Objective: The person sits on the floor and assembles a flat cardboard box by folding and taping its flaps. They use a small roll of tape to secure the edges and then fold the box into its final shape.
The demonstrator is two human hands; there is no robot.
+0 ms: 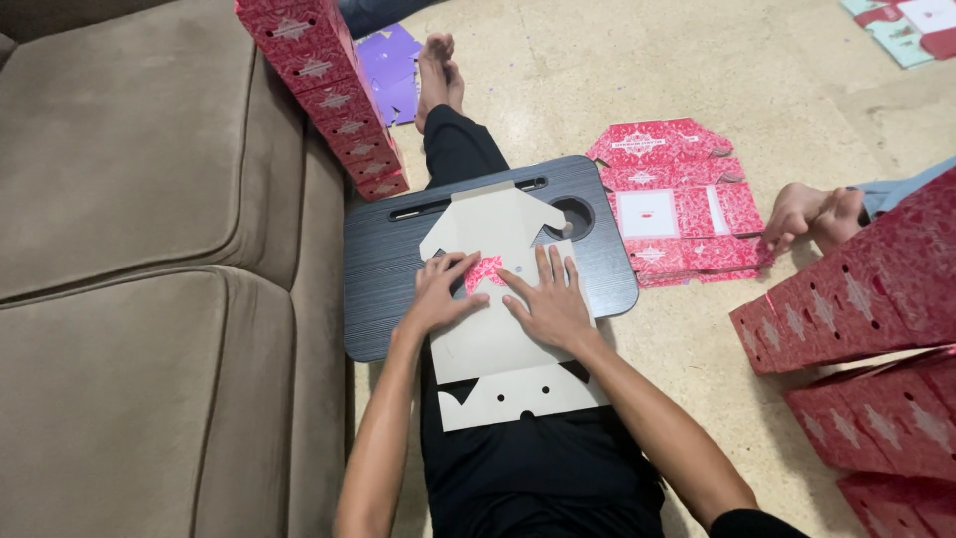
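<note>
A flat box blank (498, 329), pale side up, is pressed under both palms on a dark lap tray (398, 249). The left hand (438, 294) and right hand (548, 299) are spread flat, nothing gripped; a red flap (485, 271) is pinned between them.

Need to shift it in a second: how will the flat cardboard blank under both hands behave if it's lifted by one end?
The cardboard blank looks thin and scored, so it would probably hinge and droop at the folds. Probably light: it overhangs the lap tray without sagging. Its plain face under the left hand and right hand looks smooth, so it may slide.
</note>
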